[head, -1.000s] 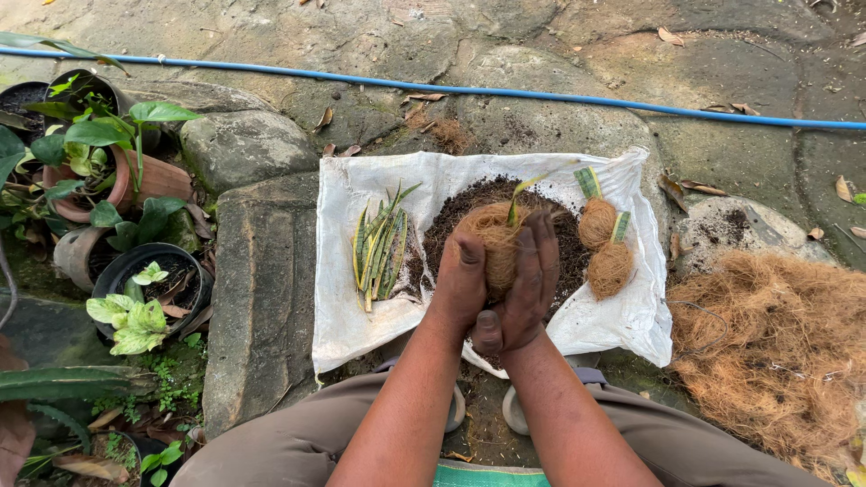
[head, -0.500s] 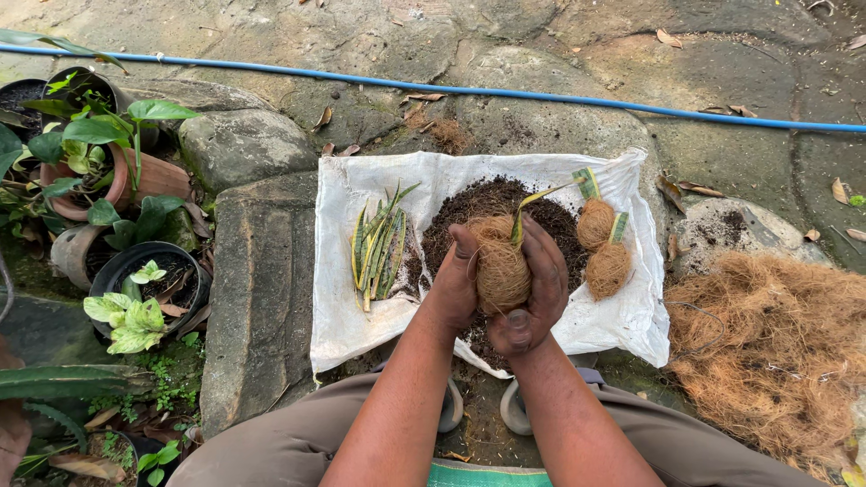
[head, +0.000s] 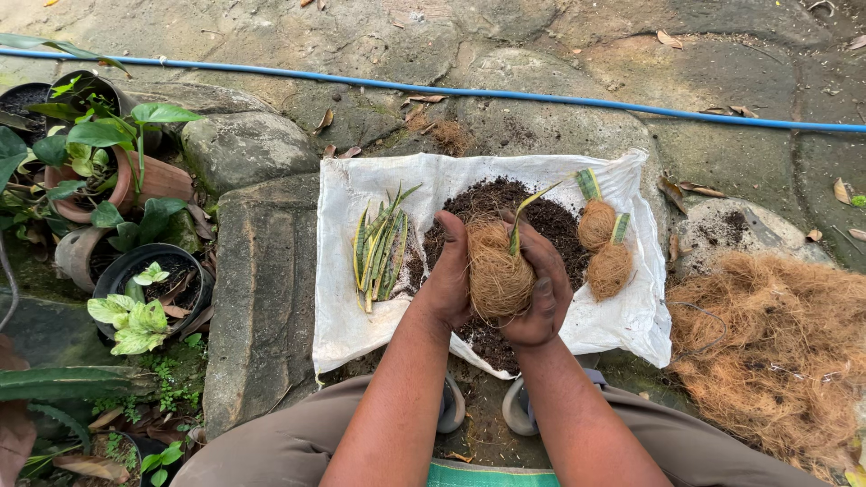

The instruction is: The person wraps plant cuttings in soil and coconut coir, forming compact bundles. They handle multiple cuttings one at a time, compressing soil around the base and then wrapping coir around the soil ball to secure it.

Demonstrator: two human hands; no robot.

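Both my hands cup a brown ball of coconut fibre with a green leaf cutting sticking out of its top. My left hand wraps its left side and my right hand its right side and underside. The ball is held above a heap of dark soil on a white sheet. Two finished fibre balls with leaf cuttings lie on the sheet to the right. A bundle of green and yellow leaf cuttings lies to the left.
A pile of loose coconut fibre lies at the right. Potted plants and large stones stand at the left. A blue hose runs across the stone ground behind the sheet. My feet in sandals show below.
My hands have turned the fibre ball and opened out around it; it now shows fully between my palms, where my fingers covered it before.
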